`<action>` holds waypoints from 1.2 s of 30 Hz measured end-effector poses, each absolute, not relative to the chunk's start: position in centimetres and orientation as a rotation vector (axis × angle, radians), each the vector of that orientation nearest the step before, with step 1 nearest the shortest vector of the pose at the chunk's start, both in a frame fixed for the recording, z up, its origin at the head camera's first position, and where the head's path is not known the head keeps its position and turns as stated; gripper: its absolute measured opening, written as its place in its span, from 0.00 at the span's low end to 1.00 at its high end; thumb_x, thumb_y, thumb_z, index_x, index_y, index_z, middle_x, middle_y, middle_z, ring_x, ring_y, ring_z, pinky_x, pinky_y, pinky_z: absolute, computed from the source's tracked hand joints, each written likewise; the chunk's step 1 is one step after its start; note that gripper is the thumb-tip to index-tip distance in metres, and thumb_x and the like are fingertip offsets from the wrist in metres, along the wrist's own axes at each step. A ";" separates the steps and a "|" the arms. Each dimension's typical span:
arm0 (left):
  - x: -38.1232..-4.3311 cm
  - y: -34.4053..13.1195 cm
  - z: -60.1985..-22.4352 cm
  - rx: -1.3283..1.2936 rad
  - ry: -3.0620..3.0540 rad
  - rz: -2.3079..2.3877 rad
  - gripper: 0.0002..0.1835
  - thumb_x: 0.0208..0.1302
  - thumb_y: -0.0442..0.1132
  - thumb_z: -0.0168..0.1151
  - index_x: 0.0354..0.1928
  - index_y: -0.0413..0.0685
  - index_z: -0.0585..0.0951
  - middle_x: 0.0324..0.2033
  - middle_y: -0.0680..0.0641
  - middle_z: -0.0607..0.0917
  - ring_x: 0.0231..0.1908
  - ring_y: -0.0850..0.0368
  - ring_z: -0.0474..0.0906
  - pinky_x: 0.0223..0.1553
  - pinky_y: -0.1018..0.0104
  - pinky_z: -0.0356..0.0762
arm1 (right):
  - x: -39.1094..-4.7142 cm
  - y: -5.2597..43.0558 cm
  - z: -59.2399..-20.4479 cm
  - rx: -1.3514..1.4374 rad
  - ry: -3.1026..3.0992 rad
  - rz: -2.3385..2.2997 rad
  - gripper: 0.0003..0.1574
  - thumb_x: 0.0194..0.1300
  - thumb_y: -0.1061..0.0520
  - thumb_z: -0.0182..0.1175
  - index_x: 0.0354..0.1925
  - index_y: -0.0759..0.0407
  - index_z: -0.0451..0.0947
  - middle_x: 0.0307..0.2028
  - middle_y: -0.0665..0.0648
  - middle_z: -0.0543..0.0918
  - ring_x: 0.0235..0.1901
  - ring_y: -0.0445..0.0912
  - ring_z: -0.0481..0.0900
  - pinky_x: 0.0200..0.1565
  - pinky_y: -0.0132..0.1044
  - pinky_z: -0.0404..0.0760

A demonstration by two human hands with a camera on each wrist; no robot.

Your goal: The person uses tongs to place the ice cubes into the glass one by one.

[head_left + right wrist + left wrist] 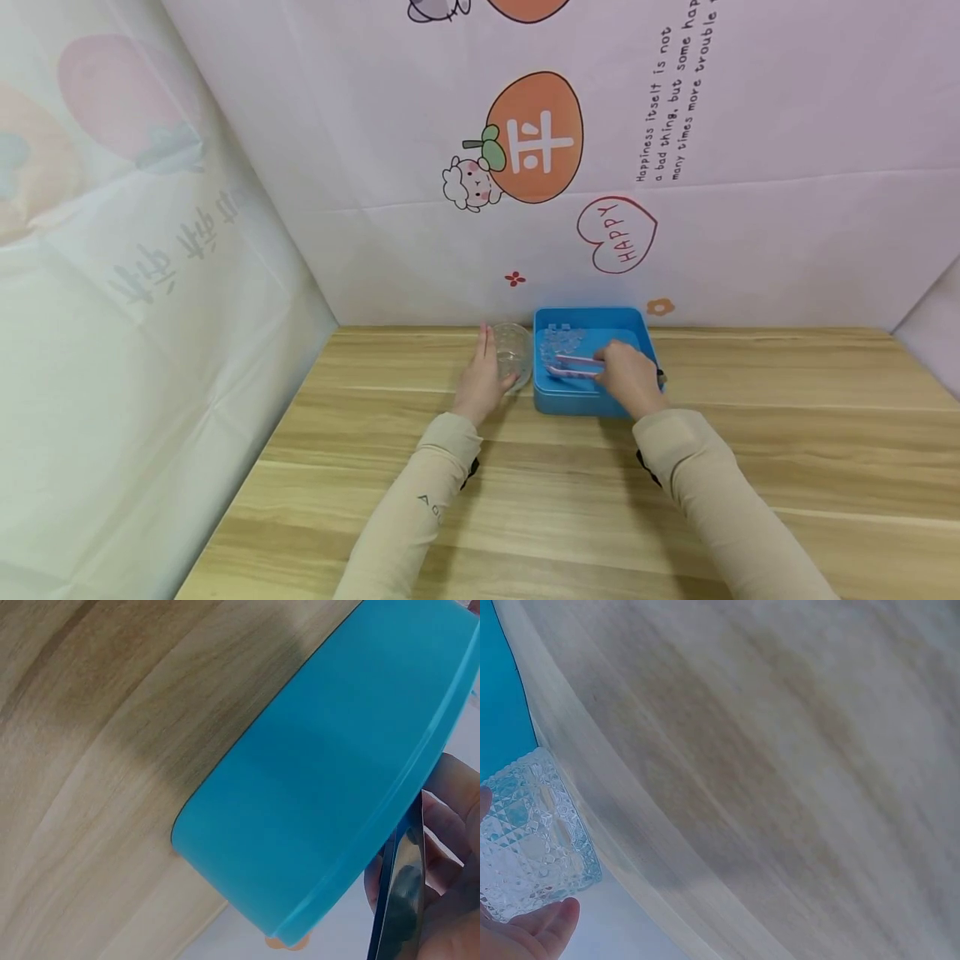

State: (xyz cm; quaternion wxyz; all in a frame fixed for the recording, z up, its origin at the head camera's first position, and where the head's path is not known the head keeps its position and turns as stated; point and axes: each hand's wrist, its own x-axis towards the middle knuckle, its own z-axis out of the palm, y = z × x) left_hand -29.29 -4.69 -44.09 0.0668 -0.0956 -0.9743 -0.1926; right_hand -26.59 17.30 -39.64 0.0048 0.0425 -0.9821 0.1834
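A clear patterned glass bowl [517, 343] stands on the table, touching or nearly touching the left side of a blue box [577, 403]. My left hand [480, 379] holds the bowl from its left, fingers along the far side and thumb at the near side. The bowl's cut-glass wall [532, 832] shows in the left wrist view. My right hand [628, 375] grips a pair of tongs [577, 373] with pinkish arms, reaching into the box from the right. Their metal handle end [401, 900] shows in the right wrist view. Small clear pieces [558, 340] lie in the box's left part, near the tong tips.
The wood-grain table [570, 500] extends to both sides and toward me. Behind the box rises a white printed cloth [390, 250], and another cloth [150, 375] hangs at the left. A small dark item [662, 377] shows at the box's right side.
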 end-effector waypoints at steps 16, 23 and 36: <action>-29.3 -4.5 -43.9 -0.308 -2.925 -0.572 0.49 0.61 0.52 0.63 0.73 0.36 0.47 0.75 0.41 0.48 0.42 0.49 0.82 0.39 0.64 0.81 | -26.8 17.5 -39.8 0.123 -3.094 0.567 0.20 0.59 0.60 0.64 0.50 0.66 0.80 0.49 0.67 0.81 0.48 0.61 0.79 0.45 0.55 0.80; -29.3 -4.5 -43.8 -0.294 -2.944 -0.586 0.50 0.61 0.52 0.62 0.73 0.38 0.46 0.75 0.43 0.46 0.40 0.50 0.82 0.36 0.66 0.81 | -26.8 17.7 -39.9 0.119 -3.093 0.562 0.19 0.59 0.60 0.64 0.50 0.65 0.80 0.49 0.67 0.81 0.48 0.60 0.79 0.46 0.55 0.80; -29.2 -4.6 -44.1 -0.280 -2.944 -0.611 0.49 0.62 0.51 0.62 0.74 0.39 0.45 0.75 0.43 0.45 0.45 0.48 0.81 0.44 0.62 0.81 | -26.8 18.1 -40.1 0.157 -3.079 0.536 0.19 0.59 0.60 0.64 0.49 0.65 0.81 0.48 0.67 0.82 0.46 0.60 0.80 0.46 0.55 0.79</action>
